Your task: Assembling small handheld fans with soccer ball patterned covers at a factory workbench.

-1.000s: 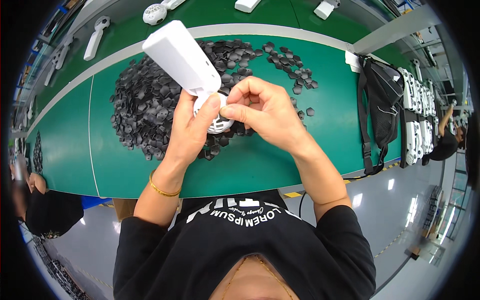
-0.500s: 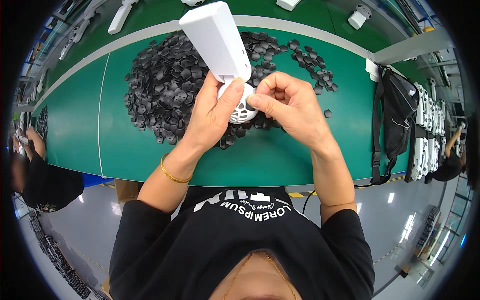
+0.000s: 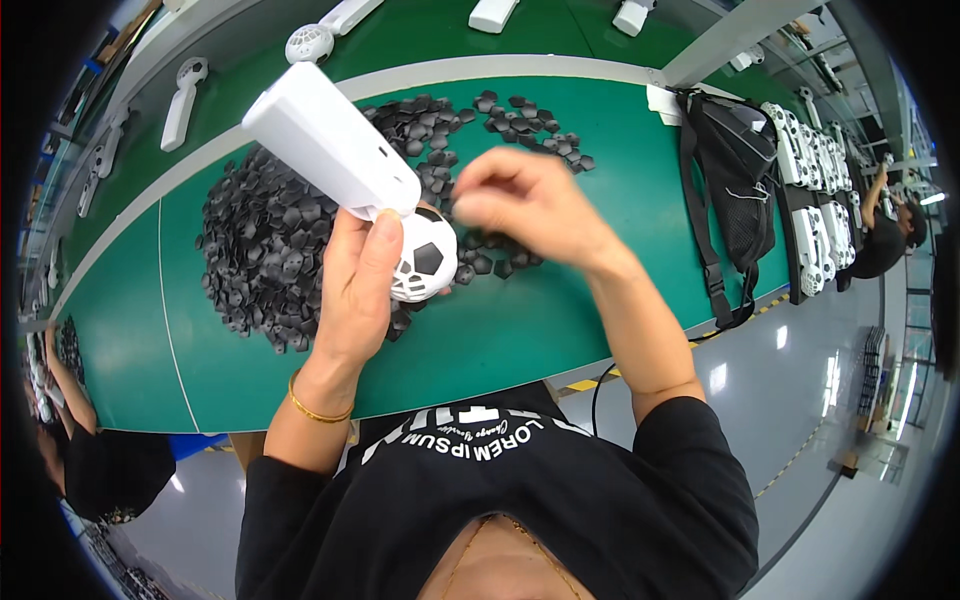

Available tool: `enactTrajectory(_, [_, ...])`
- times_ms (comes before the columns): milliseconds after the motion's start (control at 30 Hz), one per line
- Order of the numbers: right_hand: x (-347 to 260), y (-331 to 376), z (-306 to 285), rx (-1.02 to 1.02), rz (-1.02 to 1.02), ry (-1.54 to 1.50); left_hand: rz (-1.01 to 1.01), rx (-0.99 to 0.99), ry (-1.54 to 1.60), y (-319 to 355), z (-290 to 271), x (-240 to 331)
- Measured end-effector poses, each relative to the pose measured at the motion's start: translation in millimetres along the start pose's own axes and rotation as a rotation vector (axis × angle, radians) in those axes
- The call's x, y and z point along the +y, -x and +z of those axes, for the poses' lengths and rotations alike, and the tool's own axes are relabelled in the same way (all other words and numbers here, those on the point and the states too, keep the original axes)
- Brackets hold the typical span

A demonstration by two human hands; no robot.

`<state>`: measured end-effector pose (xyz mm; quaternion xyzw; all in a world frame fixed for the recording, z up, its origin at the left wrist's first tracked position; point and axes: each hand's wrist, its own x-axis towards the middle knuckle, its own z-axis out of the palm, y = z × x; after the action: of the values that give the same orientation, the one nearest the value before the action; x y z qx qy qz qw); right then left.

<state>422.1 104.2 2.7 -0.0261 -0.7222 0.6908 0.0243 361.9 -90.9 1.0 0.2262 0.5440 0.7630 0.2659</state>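
Note:
My left hand (image 3: 360, 275) is closed around a white device with a long box-shaped body (image 3: 325, 140) and a round football-patterned head (image 3: 425, 258). The body tilts up and to the left. Black five-sided patches show in the head, and an open lattice shows near its lower left. My right hand (image 3: 525, 205) is just off the head's upper right, fingers bent in and smeared by motion; whether it pinches anything does not show. Behind and beneath the device is a big heap of black five-sided pieces (image 3: 265, 250), partly covered by my left hand and the device.
A black bag (image 3: 735, 190) lies at the table's right end, beside racked white devices (image 3: 812, 235). More white devices, one with a round head (image 3: 310, 43), lie on the green surface beyond a pale rail (image 3: 520, 68). Co-workers sit at far left (image 3: 105, 465) and far right (image 3: 880, 240).
My right hand has come off the football head, which it was touching. My left hand has turned the device, its body tipping further left. The whole view has shifted as well.

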Motion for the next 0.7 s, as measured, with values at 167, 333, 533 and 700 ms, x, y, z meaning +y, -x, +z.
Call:
enactTrajectory(167, [29.2, -0.6, -89.2, 0.595, -0.056, 0.543, -0.044, 0.062, 0.113, -9.4, 2.9, 3.4])
enactTrajectory(333, [36.6, 3.8, -107.6, 0.463, -0.179, 1.046, -0.065, 0.058, 0.133, -11.4, 1.2, 3.0])
enactTrajectory(533, [25.0, 7.0, -102.6, 0.342, -0.199, 1.184, -0.036, 0.070, 0.135, -13.8, 0.9, 3.4])
enactTrajectory(700, [25.8, 4.8, -97.4, 0.263, -0.230, 1.392, -0.041, 0.084, 0.122, -14.6, -1.0, 1.7])
